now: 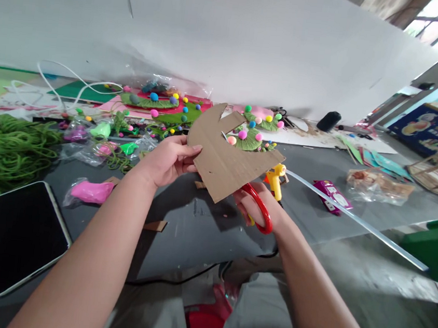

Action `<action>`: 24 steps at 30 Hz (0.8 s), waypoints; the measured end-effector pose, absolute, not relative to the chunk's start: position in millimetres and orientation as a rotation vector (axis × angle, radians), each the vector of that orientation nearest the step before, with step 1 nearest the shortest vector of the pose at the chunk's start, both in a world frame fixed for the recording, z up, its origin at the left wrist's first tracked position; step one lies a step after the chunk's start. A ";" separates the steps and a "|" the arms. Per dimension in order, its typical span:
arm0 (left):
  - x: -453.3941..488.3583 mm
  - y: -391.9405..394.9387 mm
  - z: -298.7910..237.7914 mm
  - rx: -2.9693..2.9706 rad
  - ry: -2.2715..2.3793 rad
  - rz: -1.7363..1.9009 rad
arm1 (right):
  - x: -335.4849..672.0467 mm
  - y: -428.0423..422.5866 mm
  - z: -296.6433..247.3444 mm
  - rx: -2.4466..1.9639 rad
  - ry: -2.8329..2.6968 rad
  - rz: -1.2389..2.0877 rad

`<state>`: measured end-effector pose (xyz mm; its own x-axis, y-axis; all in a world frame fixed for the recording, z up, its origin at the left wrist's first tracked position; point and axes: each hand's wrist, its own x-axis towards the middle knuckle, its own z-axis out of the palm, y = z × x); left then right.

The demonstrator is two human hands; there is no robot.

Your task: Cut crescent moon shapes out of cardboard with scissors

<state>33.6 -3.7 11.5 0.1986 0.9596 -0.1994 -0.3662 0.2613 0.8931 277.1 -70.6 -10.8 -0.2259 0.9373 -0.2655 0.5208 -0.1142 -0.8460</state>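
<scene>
My left hand (174, 160) grips the left edge of a brown piece of cardboard (227, 159), thumb on top. The cardboard has a curved outline at its upper left, with a notch cut into its far side. Partly under the cardboard, my right hand (252, 204) is closed on red-handled scissors (260, 210). A blade tip shows at the notch; the rest of the blades is hidden beneath the sheet. Just beyond the right hand is a yellow glue gun (275, 180) with a long clear glue stick (354, 217) sticking out of it.
Green yarn (7, 149) and a tablet (21, 237) lie at left, near a pink bag (93, 191). Green leaf shapes with colourful pompoms (248, 140) are along the back. A purple packet (332, 197) lies at right. Cardboard scraps (155, 225) are on the grey table (195, 245).
</scene>
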 end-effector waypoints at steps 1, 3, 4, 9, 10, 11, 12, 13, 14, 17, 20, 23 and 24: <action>33.3 -3.7 11.6 0.824 0.918 1.087 | 277.9 -70.6 -11.6 -1.599 -1.739 1.287; 32.9 -3.3 11.5 0.834 0.936 1.082 | 279.6 -71.0 -13.2 -1.578 -1.742 1.269; 32.9 -3.0 11.2 0.837 0.944 1.082 | 280.4 -71.4 -13.9 -1.565 -1.742 1.265; 33.9 -1.2 9.1 0.830 0.959 1.082 | 281.8 -72.4 -14.5 -1.529 -1.732 1.285; 34.0 -0.9 8.5 0.825 0.962 1.081 | 281.9 -72.3 -14.3 -1.539 -1.732 1.281; 34.0 -0.6 8.0 0.822 0.964 1.082 | 282.1 -72.1 -14.1 -1.550 -1.735 1.277; 33.9 -0.4 7.4 0.823 0.963 1.084 | 282.3 -71.8 -13.9 -1.558 -1.741 1.272; 33.7 -0.3 6.8 0.826 0.963 1.088 | 282.4 -71.5 -13.9 -1.562 -1.748 1.269; 33.5 -0.2 6.4 0.831 0.964 1.090 | 282.5 -71.2 -14.0 -1.565 -1.754 1.263; 33.4 -0.6 6.1 0.847 0.975 1.086 | 280.7 -70.9 -15.3 -1.596 -1.738 1.230; 33.8 -1.0 7.0 0.851 0.986 1.077 | 276.0 -71.9 -16.5 -1.641 -1.672 1.248; 33.5 -0.2 6.6 0.844 0.981 1.081 | 271.9 -73.5 -17.3 -1.630 -1.648 1.269; 33.3 0.3 5.9 0.843 0.975 1.081 | 271.1 -73.9 -17.8 -1.621 -1.646 1.265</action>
<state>33.3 0.3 5.9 0.1677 0.9614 -0.2182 -0.3159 0.2621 0.9119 271.1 -73.9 -17.8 -0.1640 0.9543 -0.2499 0.4873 -0.1419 -0.8616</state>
